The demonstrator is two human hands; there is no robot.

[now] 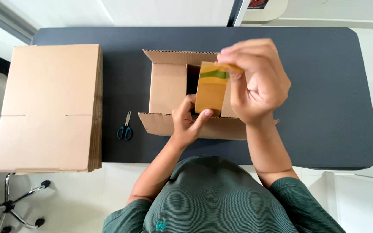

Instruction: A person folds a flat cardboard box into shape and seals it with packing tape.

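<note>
A roll of brown packing tape (211,88) was held edge-on above an open cardboard box (168,88), so that it showed as a tall tan block with its long side running away from the person. A green band crossed it near the far end, and a short tan strip stuck out to the right from its top.

The right hand (257,80) was curled over the far end of the roll, its fingertips closed on that loose strip and its thumb side turned towards the person. The left hand (187,118) gripped the near end, thumb pressed against the roll's lower corner and the fingers folded in behind it. Both hands therefore had hold of the tape; neither hung loose.

The box sat at the middle of a dark grey table (324,86), flaps spread outward: one flap lay towards the far edge, another towards the person, showing its corrugated edge. Inside, a pale inner flap covered the left part of the floor and a dark gap showed beside it; I could not tell whether anything lay in the box, since the roll and hands hid the right half.

A stack of flat, unfolded cardboard boxes (50,108) lay at the left end of the table, overhanging its near edge. Blue-handled scissors (125,128) lay between the stack and the box, blades pointing away from the person.
</note>
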